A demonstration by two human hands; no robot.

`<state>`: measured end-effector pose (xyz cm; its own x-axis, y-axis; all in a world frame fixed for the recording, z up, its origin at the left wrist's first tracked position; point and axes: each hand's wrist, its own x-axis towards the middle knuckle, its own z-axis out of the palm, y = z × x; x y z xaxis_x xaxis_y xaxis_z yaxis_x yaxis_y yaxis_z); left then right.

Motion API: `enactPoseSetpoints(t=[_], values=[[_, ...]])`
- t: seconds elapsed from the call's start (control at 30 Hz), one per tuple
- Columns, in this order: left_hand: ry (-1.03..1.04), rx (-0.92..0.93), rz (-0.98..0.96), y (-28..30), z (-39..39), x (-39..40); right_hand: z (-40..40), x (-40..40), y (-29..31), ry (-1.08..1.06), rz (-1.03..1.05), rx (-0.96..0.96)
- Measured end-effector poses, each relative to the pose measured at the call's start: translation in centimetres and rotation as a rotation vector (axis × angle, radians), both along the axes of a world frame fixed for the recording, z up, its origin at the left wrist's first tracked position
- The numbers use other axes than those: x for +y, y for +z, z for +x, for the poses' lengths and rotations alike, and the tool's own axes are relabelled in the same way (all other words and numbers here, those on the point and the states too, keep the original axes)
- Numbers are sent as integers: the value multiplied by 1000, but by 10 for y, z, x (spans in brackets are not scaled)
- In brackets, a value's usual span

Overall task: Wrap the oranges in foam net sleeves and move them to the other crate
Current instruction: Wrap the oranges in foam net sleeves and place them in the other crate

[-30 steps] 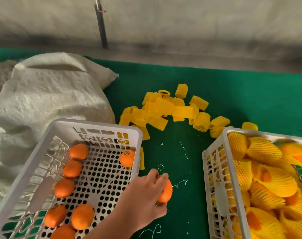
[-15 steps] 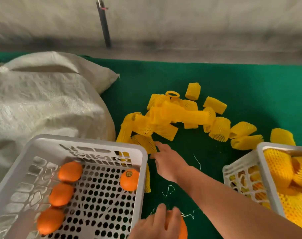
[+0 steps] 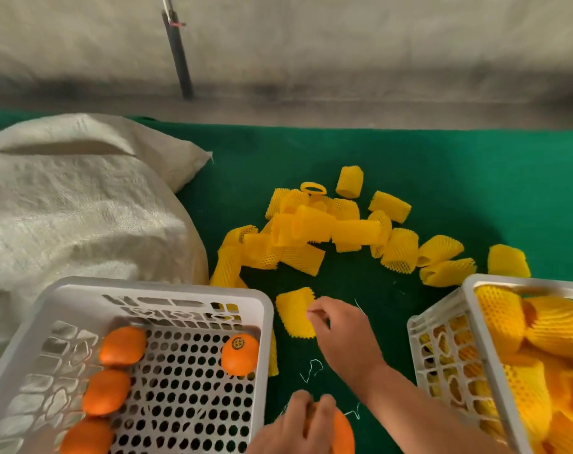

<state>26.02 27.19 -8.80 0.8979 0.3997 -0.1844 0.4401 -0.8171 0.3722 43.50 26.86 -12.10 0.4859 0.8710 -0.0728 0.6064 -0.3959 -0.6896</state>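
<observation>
My left hand [image 3: 295, 427] grips a bare orange [image 3: 343, 432] at the bottom edge, between the two crates. My right hand [image 3: 339, 332] pinches the edge of a yellow foam net sleeve [image 3: 293, 311] lying on the green cloth. The white crate on the left [image 3: 167, 286] holds several unwrapped oranges [image 3: 239, 353]. The white crate on the right [image 3: 455, 299] is filled with oranges wrapped in yellow sleeves [image 3: 498, 309]. A pile of loose sleeves [image 3: 314, 231] lies beyond my right hand.
A large white woven sack [image 3: 75, 204] lies at the left behind the orange crate. A dark pole [image 3: 179, 60] stands against the grey wall at the back. White thread scraps [image 3: 311, 371] are scattered on the green cloth [image 3: 442, 178].
My right hand came in from the right, reached the sleeve pile and pulled one sleeve toward me. My left hand with the orange dropped toward the bottom edge.
</observation>
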Motion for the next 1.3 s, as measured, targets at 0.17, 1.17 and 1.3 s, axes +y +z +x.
enactPoseSetpoints(t=[0.17, 1.17, 1.3], values=[[101, -52, -6, 25, -26, -32, -27, -112, 67, -244, -55, 97], [386, -453, -1036, 153, -122, -205, -128, -307, 190, 10, 85, -97], [512, -431, -1177, 152, -122, -214, -117, -314, 191, -2, 60, -107]])
